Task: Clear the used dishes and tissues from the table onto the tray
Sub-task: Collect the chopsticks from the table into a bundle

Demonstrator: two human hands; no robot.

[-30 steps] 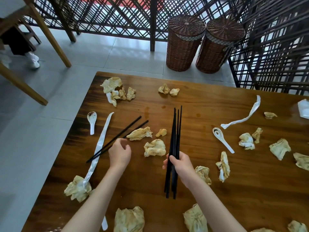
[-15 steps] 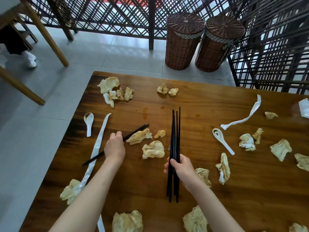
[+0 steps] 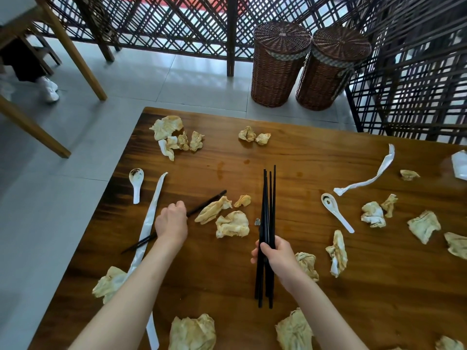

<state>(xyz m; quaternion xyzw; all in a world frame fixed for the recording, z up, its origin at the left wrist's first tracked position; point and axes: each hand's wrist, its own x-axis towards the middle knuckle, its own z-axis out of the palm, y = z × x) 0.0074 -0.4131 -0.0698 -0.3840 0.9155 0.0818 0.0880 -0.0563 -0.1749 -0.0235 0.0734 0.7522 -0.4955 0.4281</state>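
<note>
Left hand (image 3: 171,221) grips a chopstick pair (image 3: 207,202) lying near the surface's (image 3: 316,157) left edge, across a white wrapper (image 3: 151,213). Right hand (image 3: 276,256) clasps a chopstick bundle (image 3: 268,198) upright mid-surface. Tissues (image 3: 232,224) crowd between them; bare wood lies beyond the bundle

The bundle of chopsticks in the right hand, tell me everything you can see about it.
The bundle of chopsticks is several long, thin, glossy black sticks, material unclear. The right hand grips them below the middle. They stand roughly parallel, running away from the person, tips uneven at both ends. Whether they rest on the wooden table cannot be told.
</note>
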